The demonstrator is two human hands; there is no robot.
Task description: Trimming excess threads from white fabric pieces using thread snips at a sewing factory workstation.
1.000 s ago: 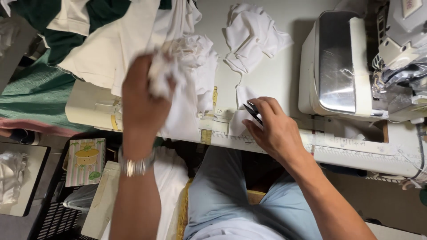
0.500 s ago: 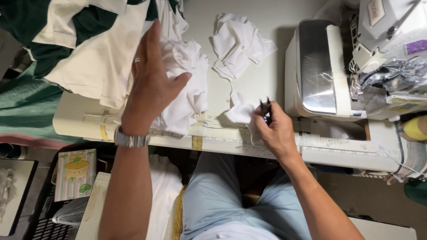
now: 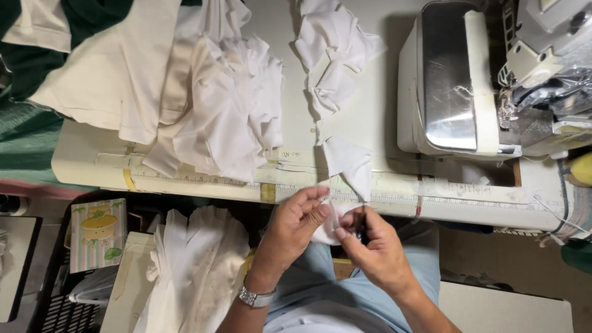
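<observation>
While both hands are meeting just below the table edge, the left hand is pinching a small white scrap between thumb and fingers, closed on it from the left; the right hand is closing on the same scrap from the other side, fingertips almost touching the left ones, seemingly with a small dark tool tucked in, though that is too hidden to tell; held this way, over the lap and near the eyes, the scrap is being kept taut for fine work; it seems to be running up into a strip of white pieces trailing across the table toward the sewing machine; a heap of white cloth is lying to the left, within reach; cream and green fabric is spreading beyond it; more white cloth is waiting on a lower surface beside the knee; a wristwatch is sitting on the left wrist.
</observation>
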